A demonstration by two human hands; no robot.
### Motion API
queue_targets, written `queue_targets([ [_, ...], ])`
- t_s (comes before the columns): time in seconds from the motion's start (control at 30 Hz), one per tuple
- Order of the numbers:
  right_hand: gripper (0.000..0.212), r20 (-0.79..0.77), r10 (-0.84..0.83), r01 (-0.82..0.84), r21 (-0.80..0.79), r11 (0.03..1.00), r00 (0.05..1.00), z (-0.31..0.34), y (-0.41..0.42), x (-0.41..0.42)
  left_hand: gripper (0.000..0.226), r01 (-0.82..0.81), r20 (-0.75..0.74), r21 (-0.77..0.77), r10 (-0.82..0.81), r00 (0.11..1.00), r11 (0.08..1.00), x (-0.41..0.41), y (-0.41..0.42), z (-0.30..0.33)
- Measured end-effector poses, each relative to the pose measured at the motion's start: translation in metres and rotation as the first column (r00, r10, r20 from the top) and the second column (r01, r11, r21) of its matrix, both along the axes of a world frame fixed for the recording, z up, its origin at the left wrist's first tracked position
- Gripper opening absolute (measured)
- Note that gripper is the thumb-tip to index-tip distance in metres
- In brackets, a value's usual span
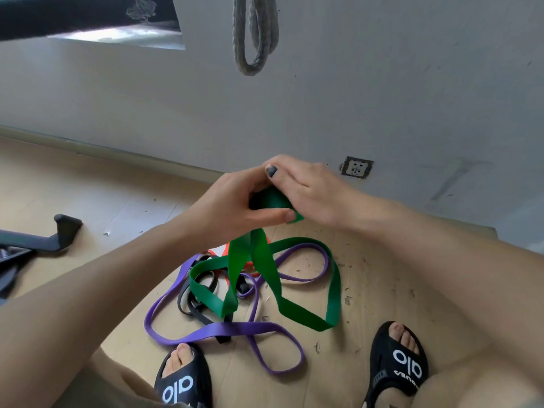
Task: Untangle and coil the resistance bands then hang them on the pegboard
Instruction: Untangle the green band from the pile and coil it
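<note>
Green band (259,278) half-wound: small coil pinched between both hands, left hand (235,201) and right hand (306,189) pressed together around it. Loose tail hangs straight down to floor (88,187), looping rightward. Purple band (223,329), black band (194,301), orange band (225,250) tangled beneath, crossing tail. Grey rope (254,36) hangs on wall above.

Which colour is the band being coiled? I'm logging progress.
Green band, gripped by both hands, left hand and right hand; head view.
</note>
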State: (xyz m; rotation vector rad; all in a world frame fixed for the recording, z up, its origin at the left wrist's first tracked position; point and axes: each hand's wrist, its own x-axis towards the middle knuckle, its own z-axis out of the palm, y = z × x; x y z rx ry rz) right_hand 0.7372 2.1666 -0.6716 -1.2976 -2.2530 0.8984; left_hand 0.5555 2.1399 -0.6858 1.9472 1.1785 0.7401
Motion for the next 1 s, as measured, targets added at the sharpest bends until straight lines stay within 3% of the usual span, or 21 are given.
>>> queue_targets([
  [0.07, 0.037, -0.029, -0.008, 0.006, -0.065, 0.998, 1.0, -0.001, -0.003, -0.002, 0.024, -0.006, -0.002, 0.008, 0.006, 1.0, 1.0, 0.0, 0.0, 0.001],
  [0.17, 0.031, -0.054, -0.047, 0.045, -0.043, 0.998, 0.997, 0.005, 0.001, -0.003, 0.035, -0.009, 0.102, -0.066, 0.015, 0.995, 0.998, -0.003, 0.001, 0.002],
  [0.3, 0.029, -0.128, -0.104, 0.1, -0.031, 0.994, 0.986, 0.013, 0.005, -0.002, 0.053, -0.032, 0.026, -0.067, 0.034, 0.999, 0.997, 0.003, 0.002, -0.003],
  [0.37, 0.025, -0.169, -0.16, 0.159, -0.025, 0.987, 0.972, 0.017, 0.008, 0.0, 0.059, -0.032, 0.109, -0.125, 0.045, 0.993, 0.992, 0.004, 0.004, -0.007],
  [0.43, 0.019, -0.266, -0.22, 0.21, -0.065, 0.975, 0.939, 0.024, 0.011, 0.003, 0.053, -0.009, 0.125, -0.15, 0.028, 0.992, 0.989, 0.0, 0.007, -0.012],
  [0.53, 0.016, -0.46, -0.327, 0.282, -0.167, 0.945, 0.825, 0.032, 0.016, 0.01, 0.038, 0.042, -0.099, -0.08, -0.05, 0.994, 0.996, -0.002, 0.008, -0.019],
  [0.67, 0.015, -0.565, -0.404, 0.306, -0.264, 0.915, 0.719, 0.036, 0.023, 0.024, 0.025, -0.013, -0.102, -0.021, 0.011, 0.995, 1.0, -0.003, 0.01, -0.02],
  [0.7, 0.015, -0.516, -0.402, 0.335, -0.222, 0.916, 0.756, 0.034, 0.027, 0.031, 0.023, -0.035, -0.091, -0.011, 0.033, 0.995, 0.999, -0.004, 0.013, -0.017],
  [0.77, 0.018, -0.231, -0.346, 0.351, -0.019, 0.936, 0.909, 0.03, 0.032, 0.045, 0.02, -0.084, -0.035, 0.022, 0.085, 0.996, 0.996, -0.011, 0.015, -0.008],
  [0.83, 0.024, 0.009, -0.279, 0.278, 0.077, 0.958, 0.96, 0.023, 0.03, 0.051, 0.02, -0.11, -0.001, 0.062, 0.111, 0.994, 0.992, -0.018, 0.016, -0.002],
  [1.0, 0.029, 0.111, -0.191, 0.185, 0.066, 0.981, 0.975, 0.013, 0.021, 0.041, 0.021, -0.089, -0.054, 0.089, 0.094, 0.994, 0.992, -0.019, 0.009, -0.003],
])
